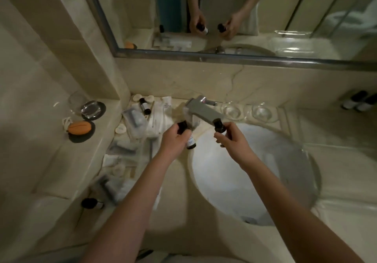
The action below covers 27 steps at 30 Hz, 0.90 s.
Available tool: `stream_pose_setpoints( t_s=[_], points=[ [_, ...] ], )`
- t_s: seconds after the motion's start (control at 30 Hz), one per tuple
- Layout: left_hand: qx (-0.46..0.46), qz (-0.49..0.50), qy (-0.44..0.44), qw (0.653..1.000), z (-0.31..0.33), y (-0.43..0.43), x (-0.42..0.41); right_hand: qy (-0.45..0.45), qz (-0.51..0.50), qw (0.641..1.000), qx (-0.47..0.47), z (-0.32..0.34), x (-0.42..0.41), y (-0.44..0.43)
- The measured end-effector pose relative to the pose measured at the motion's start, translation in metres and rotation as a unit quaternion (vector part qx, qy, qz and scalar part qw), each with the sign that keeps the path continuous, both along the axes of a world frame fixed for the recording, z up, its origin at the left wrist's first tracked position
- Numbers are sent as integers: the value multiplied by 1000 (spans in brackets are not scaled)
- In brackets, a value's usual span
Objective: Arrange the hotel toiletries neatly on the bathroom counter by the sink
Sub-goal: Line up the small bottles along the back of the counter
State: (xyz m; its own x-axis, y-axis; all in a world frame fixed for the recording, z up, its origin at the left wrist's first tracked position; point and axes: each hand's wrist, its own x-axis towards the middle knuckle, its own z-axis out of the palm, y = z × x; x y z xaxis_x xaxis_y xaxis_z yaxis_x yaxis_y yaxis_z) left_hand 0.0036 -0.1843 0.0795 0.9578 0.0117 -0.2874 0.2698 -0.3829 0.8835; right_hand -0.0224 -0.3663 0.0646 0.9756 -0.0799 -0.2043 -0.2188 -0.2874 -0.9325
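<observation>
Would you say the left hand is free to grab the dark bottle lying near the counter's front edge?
Probably not yet: the left hand grips a labelled bottle, though the lying bottle sits unobstructed.

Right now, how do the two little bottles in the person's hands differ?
The left-hand bottle is tilted, wrapped in the left hand, white label showing; the right-hand bottle stands cap up, pinched by the right hand, label hidden. The left-hand bottle hangs over the sink rim, the right-hand bottle over the basin. Both are small, dark, black-capped.
</observation>
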Motion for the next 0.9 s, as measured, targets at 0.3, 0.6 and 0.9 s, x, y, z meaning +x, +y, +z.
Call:
stream_pose_setpoints(
  t_s=[0.3,0.6,0.9],
  points=[
    [16,-123,-26,992,2,-115,0,-13,-119,993,19,-1,-37,-115],
    [44,-204,-42,977,-3,-230,35,-14,-269,961,-61,-15,-15,-225],
    [90,-276,-55,955,-26,-337,79,14,-280,952,-121,-27,40,-320]
  ],
)
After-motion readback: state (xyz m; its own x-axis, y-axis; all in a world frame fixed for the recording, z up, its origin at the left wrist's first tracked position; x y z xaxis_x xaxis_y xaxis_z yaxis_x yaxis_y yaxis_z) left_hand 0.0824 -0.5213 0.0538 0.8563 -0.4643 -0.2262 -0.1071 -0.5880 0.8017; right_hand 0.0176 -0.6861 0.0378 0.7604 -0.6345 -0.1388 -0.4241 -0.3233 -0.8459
